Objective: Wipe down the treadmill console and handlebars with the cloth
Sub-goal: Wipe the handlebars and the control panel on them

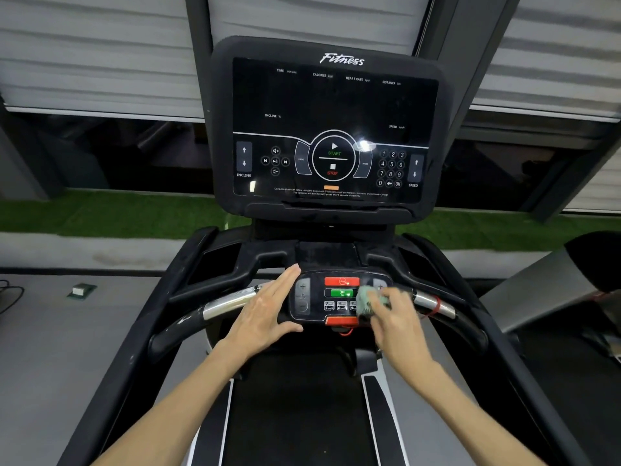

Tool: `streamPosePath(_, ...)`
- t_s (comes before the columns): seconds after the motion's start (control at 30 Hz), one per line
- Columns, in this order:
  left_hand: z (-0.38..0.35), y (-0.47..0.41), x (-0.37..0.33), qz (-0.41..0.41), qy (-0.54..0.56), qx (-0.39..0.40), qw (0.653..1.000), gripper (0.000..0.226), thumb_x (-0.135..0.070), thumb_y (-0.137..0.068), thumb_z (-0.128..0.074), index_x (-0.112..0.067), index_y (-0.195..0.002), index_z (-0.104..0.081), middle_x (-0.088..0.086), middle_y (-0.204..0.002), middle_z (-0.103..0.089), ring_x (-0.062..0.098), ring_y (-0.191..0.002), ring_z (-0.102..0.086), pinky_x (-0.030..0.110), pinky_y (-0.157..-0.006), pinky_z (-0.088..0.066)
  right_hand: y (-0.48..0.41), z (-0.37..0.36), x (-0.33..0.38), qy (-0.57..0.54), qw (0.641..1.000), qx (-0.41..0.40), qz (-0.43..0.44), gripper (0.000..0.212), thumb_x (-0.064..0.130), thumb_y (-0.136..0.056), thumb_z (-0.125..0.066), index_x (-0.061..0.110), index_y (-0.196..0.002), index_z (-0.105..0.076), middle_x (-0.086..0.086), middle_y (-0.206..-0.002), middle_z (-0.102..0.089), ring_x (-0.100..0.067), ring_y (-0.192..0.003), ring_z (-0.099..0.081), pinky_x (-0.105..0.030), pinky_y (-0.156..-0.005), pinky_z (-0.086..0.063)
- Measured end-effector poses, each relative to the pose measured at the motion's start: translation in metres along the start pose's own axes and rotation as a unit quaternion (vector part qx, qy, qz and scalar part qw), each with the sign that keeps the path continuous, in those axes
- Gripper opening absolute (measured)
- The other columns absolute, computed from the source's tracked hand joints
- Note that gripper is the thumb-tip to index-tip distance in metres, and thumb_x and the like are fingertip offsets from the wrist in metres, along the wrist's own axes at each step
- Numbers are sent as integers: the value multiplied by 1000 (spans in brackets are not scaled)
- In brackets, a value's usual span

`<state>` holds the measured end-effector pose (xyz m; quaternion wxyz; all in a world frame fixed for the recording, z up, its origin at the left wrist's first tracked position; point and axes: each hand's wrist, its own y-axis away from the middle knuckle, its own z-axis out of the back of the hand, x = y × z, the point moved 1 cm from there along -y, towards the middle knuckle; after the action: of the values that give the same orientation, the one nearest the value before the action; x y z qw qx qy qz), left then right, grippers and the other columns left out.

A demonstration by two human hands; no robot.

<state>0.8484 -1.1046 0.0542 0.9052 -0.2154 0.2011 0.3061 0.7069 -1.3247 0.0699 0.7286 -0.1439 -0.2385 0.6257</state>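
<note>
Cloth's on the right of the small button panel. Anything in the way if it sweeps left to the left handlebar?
Yes: the left hand lies flat at the left edge of the button panel, over the inner end of the left handlebar. Nothing else shows between it and the cloth in the right hand.

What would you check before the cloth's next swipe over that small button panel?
1. Grip: right hand curls round the cloth: ok.
2. Contact: cloth lies on the small button panel, right side: ok.
3. Clearance: left hand open at the panel's left edge, off the buttons: ok.
4. Access: red stop button uncovered: ok.
5. Power: big screen dark, no readings: ok.
6. Progress: chrome handlebar grips wiped: cannot tell.
</note>
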Motion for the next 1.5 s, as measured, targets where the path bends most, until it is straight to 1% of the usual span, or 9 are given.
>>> streamPosePath(0.1,0,1,-1,-3,1,-8,1000,114,-32,-72,-85,-22,-157,-9,-14,-159,-8,12,-146,-22,19,-114,-16,25,-2,7,-8,999,41,26,46,-10,-63,-74,0,-108,-68,-13,-98,-59,-21,-83,-51,-23,-68,-45)
streamPosePath(0.37,3,2,-5,1,8,-11,1000,113,-31,-71,-86,-22,-156,-12,-15,-158,-10,13,-146,-24,18,-113,-16,-31,1,9,-10,996,-37,-86,41,-14,-66,-71,-4,-105,-67,-18,-87,-56,-31,-75,-54,-36,-61,-51)
streamPosePath(0.53,4,2,-5,5,11,-8,1000,113,-31,-71,-85,-24,-156,-12,-14,-160,-12,12,-146,-25,17,-112,-17,8,-12,42,-9,998,45,47,48,-8,-64,-74,3,-110,-68,-13,-97,-60,-24,-83,-54,-31,-67,-54)
streamPosePath(0.6,4,2,-5,6,11,-7,1000,112,-30,-71,-85,-24,-156,-12,-13,-160,-13,12,-146,-25,18,-113,-17,-3,-5,35,-3,997,53,56,46,-8,-62,-75,3,-106,-69,-13,-97,-61,-24,-82,-56,-28,-62,-54)
streamPosePath(0.77,4,2,-5,6,12,-7,1000,113,-30,-71,-86,-23,-156,-13,-13,-160,-13,13,-146,-26,18,-113,-18,-50,6,15,3,999,-2,-48,39,-12,-68,-68,-1,-105,-66,-17,-92,-57,-30,-78,-54,-34,-58,-48)
streamPosePath(1.0,3,0,-4,12,15,-14,1000,112,-32,-69,-87,-24,-156,-16,-12,-161,-18,10,-144,-27,17,-111,-18,-7,-5,45,10,984,113,135,44,-3,-64,-76,6,-105,-66,-9,-92,-59,-21,-81,-55,-25,-60,-51)
streamPosePath(1.2,4,1,-6,23,22,-13,999,113,-31,-68,-87,-26,-155,-16,-12,-160,-20,10,-144,-28,19,-111,-20,-65,3,32,15,999,48,-7,27,-11,-69,-64,-3,-95,-66,-17,-88,-55,-31,-76,-53,-36,-53,-48)
streamPosePath(1.4,3,0,-7,31,25,-10,999,112,-31,-70,-86,-27,-155,-14,-12,-161,-19,12,-145,-27,24,-112,-23,-30,-6,44,19,989,95,113,39,-8,-67,-70,3,-104,-65,-13,-93,-55,-24,-81,-53,-27,-58,-47)
streamPosePath(1.5,5,1,-7,39,32,-4,999,112,-31,-70,-86,-30,-155,-14,-14,-160,-19,12,-144,-28,28,-113,-26,-44,1,29,21,996,63,52,35,-8,-64,-71,1,-98,-68,-14,-90,-56,-26,-76,-53,-28,-58,-45)
